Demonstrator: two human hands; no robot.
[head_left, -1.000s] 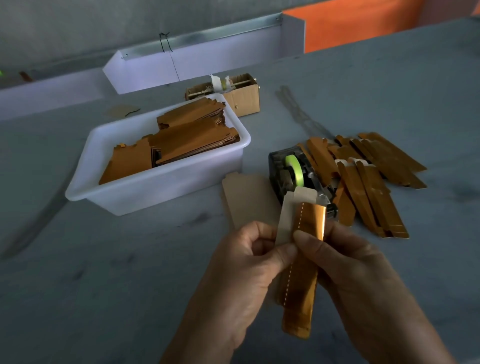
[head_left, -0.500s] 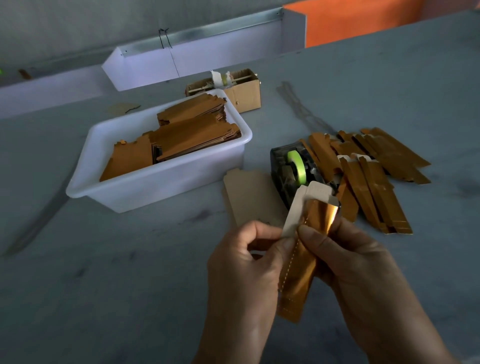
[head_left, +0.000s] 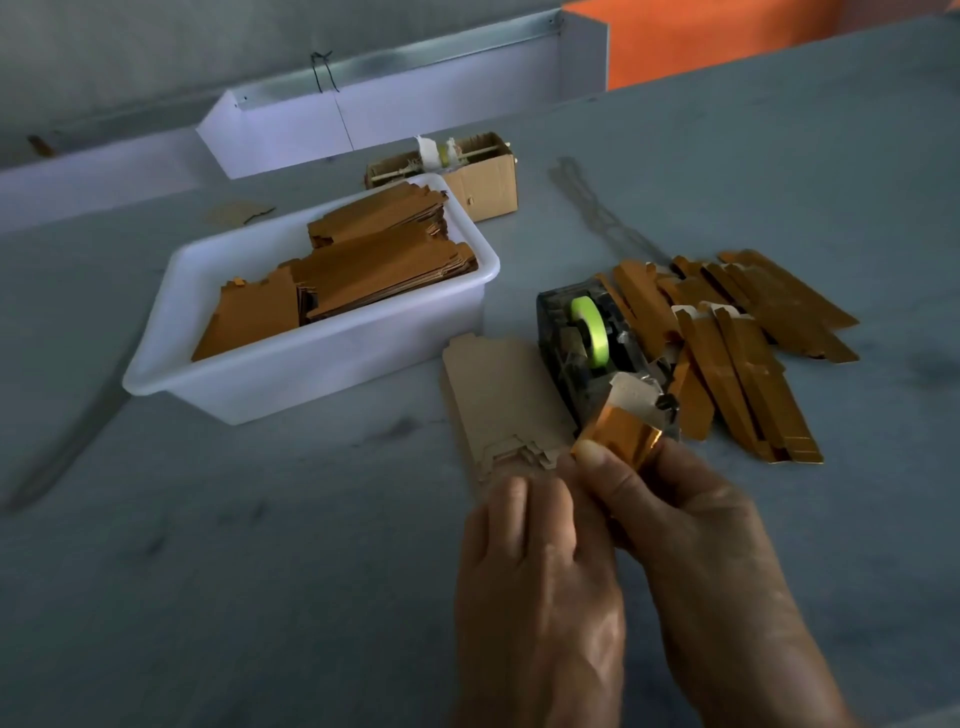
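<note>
Under the left hand (head_left: 535, 587) I see a wide, flat grey-blue worktable (head_left: 260, 597), dimly lit. Far beyond the hand, a long white sheet-metal channel (head_left: 395, 114) lines the table's back edge. Further right stands a flat orange panel (head_left: 701, 36), and behind both a dull grey wall (head_left: 130, 47).

Dim, bluish indoor light, apparently coming from the far side, leaves the grey table (head_left: 260, 597) dull near the viewer, while the white plastic bin (head_left: 322, 374) and the orange panel (head_left: 701, 41) at top right are the brightest areas. A sharp glint flares on the gold foil carton (head_left: 621, 434), and the neon green tape roll (head_left: 589, 330) stands out. The left hand (head_left: 535, 582) and right hand (head_left: 696, 535) look dark and slightly motion-smeared, and the wide lens bows the white trough (head_left: 291, 130) behind.
</note>
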